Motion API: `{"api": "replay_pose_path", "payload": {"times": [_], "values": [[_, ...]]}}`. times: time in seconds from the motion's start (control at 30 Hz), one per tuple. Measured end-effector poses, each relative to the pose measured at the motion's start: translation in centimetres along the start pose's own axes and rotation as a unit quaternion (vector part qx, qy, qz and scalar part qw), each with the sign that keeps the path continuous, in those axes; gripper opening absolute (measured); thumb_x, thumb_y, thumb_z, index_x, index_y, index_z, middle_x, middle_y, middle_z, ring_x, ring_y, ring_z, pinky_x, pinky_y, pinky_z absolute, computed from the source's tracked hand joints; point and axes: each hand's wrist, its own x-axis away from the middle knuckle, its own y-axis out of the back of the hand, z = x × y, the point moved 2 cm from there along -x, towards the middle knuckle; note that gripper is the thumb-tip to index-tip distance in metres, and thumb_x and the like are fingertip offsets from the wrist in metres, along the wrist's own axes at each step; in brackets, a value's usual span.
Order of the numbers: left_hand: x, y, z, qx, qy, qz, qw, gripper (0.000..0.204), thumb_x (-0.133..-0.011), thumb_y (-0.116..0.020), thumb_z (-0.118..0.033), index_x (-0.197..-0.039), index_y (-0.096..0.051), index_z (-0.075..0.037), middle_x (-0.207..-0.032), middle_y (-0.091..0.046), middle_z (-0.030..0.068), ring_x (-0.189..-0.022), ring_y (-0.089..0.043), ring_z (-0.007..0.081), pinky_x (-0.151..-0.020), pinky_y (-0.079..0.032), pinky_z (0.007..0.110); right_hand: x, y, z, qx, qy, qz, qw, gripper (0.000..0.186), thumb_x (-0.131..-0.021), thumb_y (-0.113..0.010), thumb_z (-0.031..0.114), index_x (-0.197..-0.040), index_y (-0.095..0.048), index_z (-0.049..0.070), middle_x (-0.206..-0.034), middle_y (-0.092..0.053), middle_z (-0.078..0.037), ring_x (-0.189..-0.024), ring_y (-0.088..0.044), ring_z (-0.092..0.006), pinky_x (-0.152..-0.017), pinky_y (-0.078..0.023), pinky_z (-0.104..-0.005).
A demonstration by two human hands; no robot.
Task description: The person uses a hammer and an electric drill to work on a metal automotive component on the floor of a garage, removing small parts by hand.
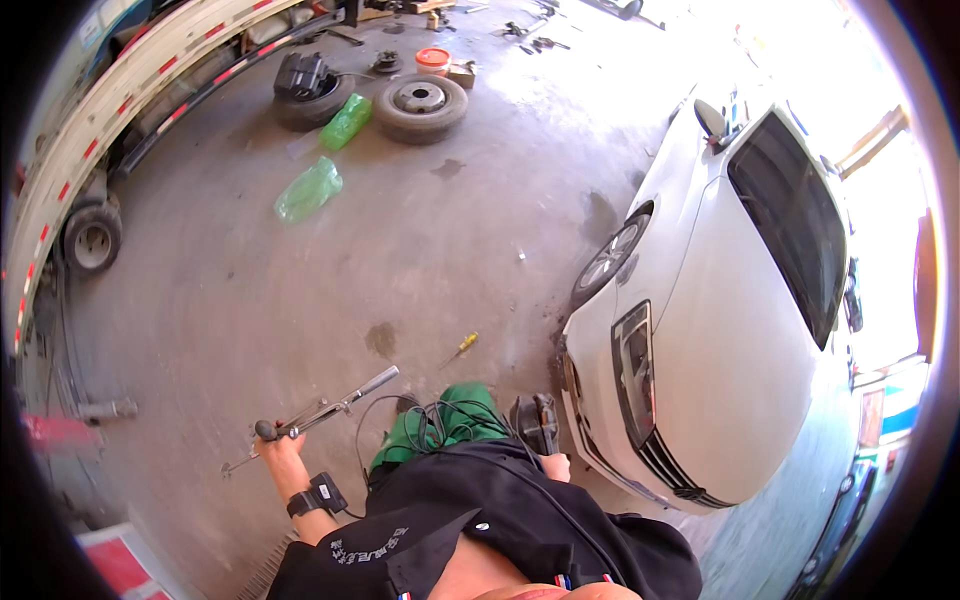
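Note:
My left hand (284,450), out to the left of my legs, is closed around a bundle of long metal hand tools (335,406). One has a thick silver handle, and a dark rounded end sticks out by my fingers. On my right side, my right hand (556,466) grips the lower end of a bulky black part (537,422), whose kind I cannot make out. It is close to the front bumper of the white car (730,370). Black cable lies in loops over my green trousers (468,400). A yellow-handled screwdriver (466,343) lies on the floor ahead of me.
Two wheels lie flat at the far left, one a tyre on a steel rim (420,106). Near them are a green plastic bag (310,190), another green bag (347,122) and an orange-and-white bucket (433,61). A truck's striped side rail (165,68) runs along the left.

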Motion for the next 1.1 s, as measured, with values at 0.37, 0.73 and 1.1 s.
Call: {"api": "replay_pose_path", "payload": {"times": [0.37,0.73,1.1], "values": [[5.9,-37.0,10.8,-0.131,-0.050,0.119,0.983,0.016,-0.082,-0.047,-0.022,-0.069,-0.046,-0.014,-0.073,-0.049,0.0012,-0.067,-0.049,0.0168,-0.074,-0.041,0.049,-4.9,0.7,30.6,-0.121,-0.062,0.025,0.990,0.048,-0.070,-0.070,0.034,-0.101,-0.071,-0.002,-0.108,-0.068,-0.024,-0.106,-0.065,-0.0380,-0.093,-0.052,-0.0435],[8.8,-61.7,23.3,-0.211,-0.123,0.142,0.959,0.016,-0.084,-0.048,-0.025,-0.074,-0.047,-0.013,-0.073,-0.049,0.0013,-0.069,-0.049,0.0176,-0.082,-0.041,0.053,-13.4,11.4,50.0,-0.149,0.017,0.039,0.988,0.044,-0.069,-0.064,0.031,-0.088,-0.070,-0.008,-0.097,-0.067,-0.030,-0.101,-0.065,-0.0403,-0.090,-0.050,-0.0448],[13.8,-88.0,50.2,-0.246,-0.069,0.157,0.954,0.014,-0.082,-0.053,-0.023,-0.076,-0.048,-0.011,-0.073,-0.049,0.0035,-0.069,-0.049,0.0184,-0.072,-0.045,0.047,-28.2,17.5,66.3,-0.189,-0.077,-0.023,0.979,0.041,-0.068,-0.068,0.029,-0.087,-0.070,-0.008,-0.096,-0.068,-0.030,-0.098,-0.066,-0.0396,-0.088,-0.050,-0.0435]]}}
